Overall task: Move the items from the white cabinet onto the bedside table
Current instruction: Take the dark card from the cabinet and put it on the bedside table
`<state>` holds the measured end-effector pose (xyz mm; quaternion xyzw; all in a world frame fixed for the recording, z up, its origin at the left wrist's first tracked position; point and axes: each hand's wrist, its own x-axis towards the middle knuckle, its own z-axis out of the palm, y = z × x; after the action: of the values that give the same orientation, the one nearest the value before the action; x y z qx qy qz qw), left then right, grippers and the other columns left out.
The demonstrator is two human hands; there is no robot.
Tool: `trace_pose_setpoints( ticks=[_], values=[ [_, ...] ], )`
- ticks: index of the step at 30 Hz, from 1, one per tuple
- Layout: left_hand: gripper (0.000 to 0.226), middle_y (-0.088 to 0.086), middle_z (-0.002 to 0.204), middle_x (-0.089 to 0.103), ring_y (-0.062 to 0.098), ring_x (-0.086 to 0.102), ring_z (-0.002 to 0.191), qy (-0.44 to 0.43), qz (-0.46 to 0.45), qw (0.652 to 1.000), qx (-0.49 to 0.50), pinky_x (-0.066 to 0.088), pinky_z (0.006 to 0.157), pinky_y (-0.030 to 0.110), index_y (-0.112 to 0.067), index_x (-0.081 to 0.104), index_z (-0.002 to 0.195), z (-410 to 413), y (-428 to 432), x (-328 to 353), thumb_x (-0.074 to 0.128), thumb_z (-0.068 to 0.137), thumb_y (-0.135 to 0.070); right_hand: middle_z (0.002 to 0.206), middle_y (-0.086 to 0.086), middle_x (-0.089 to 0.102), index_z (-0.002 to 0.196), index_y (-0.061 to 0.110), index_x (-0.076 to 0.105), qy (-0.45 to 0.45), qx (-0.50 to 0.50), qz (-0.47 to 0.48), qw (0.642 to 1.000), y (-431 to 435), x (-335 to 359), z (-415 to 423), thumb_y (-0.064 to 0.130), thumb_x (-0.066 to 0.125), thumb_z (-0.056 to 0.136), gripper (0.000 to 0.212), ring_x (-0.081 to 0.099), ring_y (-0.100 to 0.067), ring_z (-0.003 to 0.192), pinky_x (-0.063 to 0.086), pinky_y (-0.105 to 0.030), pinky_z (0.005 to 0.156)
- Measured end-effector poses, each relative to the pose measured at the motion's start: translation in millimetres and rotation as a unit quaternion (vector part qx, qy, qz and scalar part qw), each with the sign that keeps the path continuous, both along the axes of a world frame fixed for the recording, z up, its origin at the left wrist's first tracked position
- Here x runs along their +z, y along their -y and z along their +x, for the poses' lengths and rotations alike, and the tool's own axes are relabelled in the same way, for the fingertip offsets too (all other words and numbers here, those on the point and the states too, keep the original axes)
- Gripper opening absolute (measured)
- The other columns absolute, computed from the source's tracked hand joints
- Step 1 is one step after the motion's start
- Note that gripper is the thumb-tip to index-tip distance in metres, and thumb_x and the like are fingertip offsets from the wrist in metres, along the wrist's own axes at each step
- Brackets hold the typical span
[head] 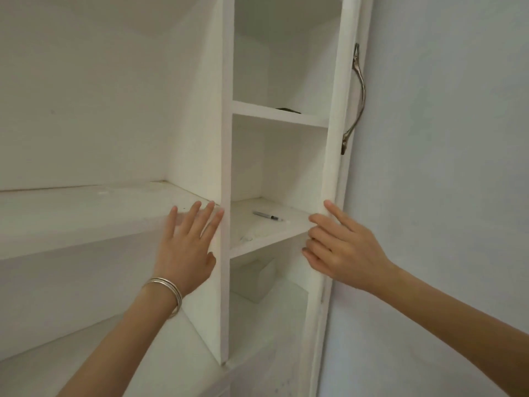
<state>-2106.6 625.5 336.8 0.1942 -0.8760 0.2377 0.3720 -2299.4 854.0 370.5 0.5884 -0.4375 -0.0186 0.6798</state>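
The white cabinet fills the view, its narrow right column split by shelves. A dark pen lies on the middle shelf. On the shelf above it, only the edge of a dark thing shows. A white box sits in the compartment below. My left hand, fingers spread, rests flat against the upright divider left of the pen. My right hand holds nothing; its fingers touch the edge of the open cabinet door at the level of the pen's shelf.
The door carries a curved metal handle on its outer face. A pale wall lies right of the door. A wide white shelf runs to the left of the divider. Bangles circle my left wrist.
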Motion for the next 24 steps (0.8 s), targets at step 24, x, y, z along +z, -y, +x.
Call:
trace_pose_setpoints(
  ticks=[24],
  values=[
    [0.064, 0.011, 0.144, 0.043, 0.03, 0.039, 0.133, 0.043, 0.015, 0.993, -0.107, 0.023, 0.109, 0.048, -0.011, 0.043, 0.141, -80, -177, -49, 0.034, 0.079, -0.025, 0.126, -0.02, 0.057, 0.113, 0.004, 0.065, 0.12, -0.133, 0.03, 0.983, -216, -23, -146, 0.023, 0.054, 0.095, 0.029, 0.044, -0.036, 0.127, 0.037, -0.053, 0.102]
  ],
)
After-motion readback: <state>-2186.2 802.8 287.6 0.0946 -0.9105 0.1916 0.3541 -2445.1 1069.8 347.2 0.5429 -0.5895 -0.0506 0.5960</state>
